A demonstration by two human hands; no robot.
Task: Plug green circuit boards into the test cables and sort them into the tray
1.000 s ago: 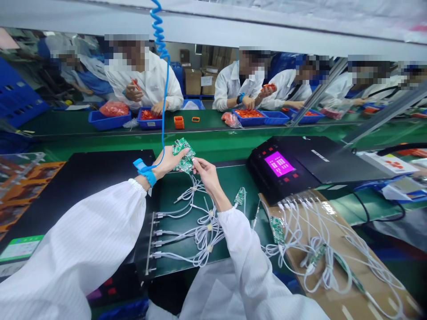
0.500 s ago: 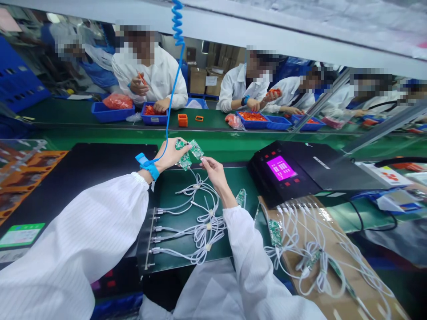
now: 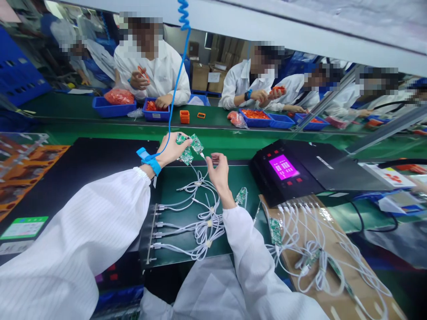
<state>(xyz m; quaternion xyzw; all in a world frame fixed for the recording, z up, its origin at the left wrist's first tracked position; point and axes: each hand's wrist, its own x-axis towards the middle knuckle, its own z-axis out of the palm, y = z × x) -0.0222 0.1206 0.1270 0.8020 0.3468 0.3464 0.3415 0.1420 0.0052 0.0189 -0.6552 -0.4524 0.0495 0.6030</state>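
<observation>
My left hand [image 3: 171, 149], with a blue wrist strap [image 3: 149, 162], is closed on green circuit boards; one circuit board [image 3: 187, 155] lies beneath the fingers and another circuit board [image 3: 197, 144] sticks out to the right. A white cable plug [image 3: 202, 155] sits at the lower edge of the right-hand board. Just beside that plug is my right hand [image 3: 218, 171], its fingers bent and its thumb apart from them. The cable runs close by the thumb; whether they touch I cannot tell. Below both hands lie bundled white cables [image 3: 208, 224] on the green mat.
Left stands a black box [image 3: 113, 155] with cable sockets; right, a black tester [image 3: 280, 171] with a lit pink screen. Another circuit board [image 3: 240, 196] lies near my right sleeve. More cables and boards cover a cardboard sheet [image 3: 353, 249]. Co-workers sit opposite behind blue bins [image 3: 255, 120].
My right hand has slid off the plug and moved slightly right, its fingers loosening. The left hand still holds the boards. The view has shifted a little.
</observation>
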